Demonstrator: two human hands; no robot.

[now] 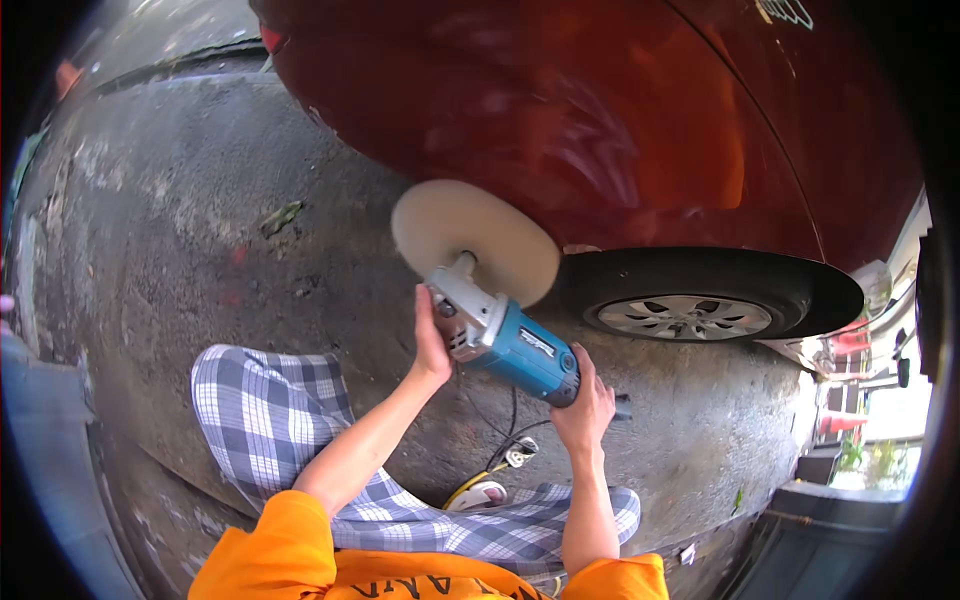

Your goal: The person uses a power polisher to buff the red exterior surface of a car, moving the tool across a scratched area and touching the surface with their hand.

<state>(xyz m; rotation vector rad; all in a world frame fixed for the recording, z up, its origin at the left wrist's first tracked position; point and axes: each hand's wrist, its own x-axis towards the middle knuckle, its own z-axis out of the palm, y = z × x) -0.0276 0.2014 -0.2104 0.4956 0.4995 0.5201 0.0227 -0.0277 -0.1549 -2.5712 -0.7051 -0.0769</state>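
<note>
A person [365,450] in an orange shirt [265,550] and plaid trousers [265,410] supports a blue-and-silver power polisher [525,350] with 2 bare hands beside the lower bodywork of a dark red car [480,100]. The left hand [432,340] grasps the tool at its silver front end, while the right hand [585,405] is wrapped around the rear of the blue body. The polisher is held above the stained ground [150,260], in front of the person, its broad, pale round pad [475,225] tilted toward the car just beside the wheel arch; whether the pad touches the paint cannot be told from this angle. To the right of the pad stand a black tire [590,285] and a silver spoked wheel [690,318]. Light and an orange reflection gleam on the glossy panel above. Between the plaid-clad legs, a dark cord [513,415] runs near a white connector [520,452], with a yellow cable [463,488] close by. A dark scrap [282,218] lies on the ground left of the pad, and an orange traffic cone [843,423] shows at far right.
</note>
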